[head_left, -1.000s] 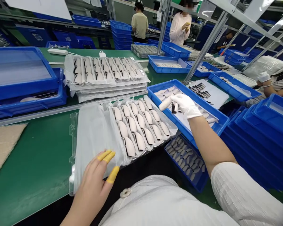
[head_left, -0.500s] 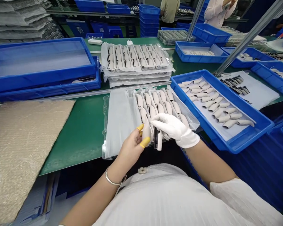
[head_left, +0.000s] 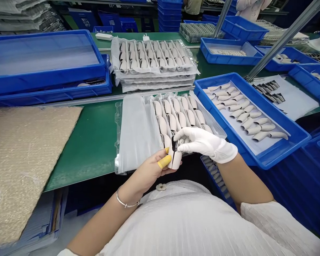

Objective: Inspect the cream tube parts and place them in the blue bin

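Note:
My left hand [head_left: 152, 167], with yellow finger cots on thumb and finger, grips a white ribbed curved shell [head_left: 177, 160] over the tray's near edge. A dark gap runs down the shell's middle, and its upper part looks black inside. White-gloved, my right hand [head_left: 204, 142] is bent round the top of the same piece, fingertips pinched at the dark part. Whether one or two pieces are between the hands, I cannot tell. Beneath and beyond them lies a clear plastic tray [head_left: 118, 142] with rows of similar shells [head_left: 172, 121] and a white liner sheet [head_left: 134, 131] folded over its left side.
Right of the tray, a blue bin [head_left: 272, 161] holds loose shells on white paper. Stacked filled trays [head_left: 157, 79] stand behind. Blue bins [head_left: 45, 78] and a bubble-wrap sheet [head_left: 29, 156] are at left. A metal post [head_left: 282, 42] slants up at right. Other people stand far back.
The shell in my left hand and the dark-and-white piece from my right hand have come together. My left hand has turned and shifted slightly right. The view has tilted down a little.

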A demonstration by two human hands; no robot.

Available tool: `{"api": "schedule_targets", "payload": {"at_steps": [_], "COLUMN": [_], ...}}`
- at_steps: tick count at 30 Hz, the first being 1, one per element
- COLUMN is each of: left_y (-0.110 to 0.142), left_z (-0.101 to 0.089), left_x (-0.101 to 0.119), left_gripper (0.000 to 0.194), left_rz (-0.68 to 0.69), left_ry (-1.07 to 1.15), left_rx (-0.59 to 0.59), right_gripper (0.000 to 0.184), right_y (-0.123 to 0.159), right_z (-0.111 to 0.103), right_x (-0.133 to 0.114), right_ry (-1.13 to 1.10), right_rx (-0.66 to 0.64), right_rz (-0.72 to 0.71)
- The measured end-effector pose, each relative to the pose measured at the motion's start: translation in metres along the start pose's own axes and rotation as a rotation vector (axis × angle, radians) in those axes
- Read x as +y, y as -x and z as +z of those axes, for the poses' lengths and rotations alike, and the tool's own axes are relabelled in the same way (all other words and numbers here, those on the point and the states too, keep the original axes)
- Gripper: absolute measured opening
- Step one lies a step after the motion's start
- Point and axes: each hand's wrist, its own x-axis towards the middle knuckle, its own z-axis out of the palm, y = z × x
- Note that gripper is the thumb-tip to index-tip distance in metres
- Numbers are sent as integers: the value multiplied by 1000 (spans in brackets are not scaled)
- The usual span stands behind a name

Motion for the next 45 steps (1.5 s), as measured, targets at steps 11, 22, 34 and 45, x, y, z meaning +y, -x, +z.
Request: {"api": "schedule_targets", "payload": {"at_steps": [11, 22, 34, 45], "left_y": [0, -5, -15, -16], "left_z": [0, -1, -1, -6], "left_x": [-2, 1, -3, -7], "left_gripper": [36, 36, 28, 45], "left_rz": [-15, 10, 108, 94], "left_ry": [7, -166, -250, 228], "left_rx": [2, -2, 222, 85], "right_gripper": [24, 30, 100, 90], "right_y": [3, 2, -3, -9], "right_z": [5, 11, 39, 44], "right_x": [-10, -5, 12, 11], "right_ry": [111, 370, 790, 347], "right_rx": [39, 122, 203, 269], "right_rz": [-37, -185, -445, -388]}}
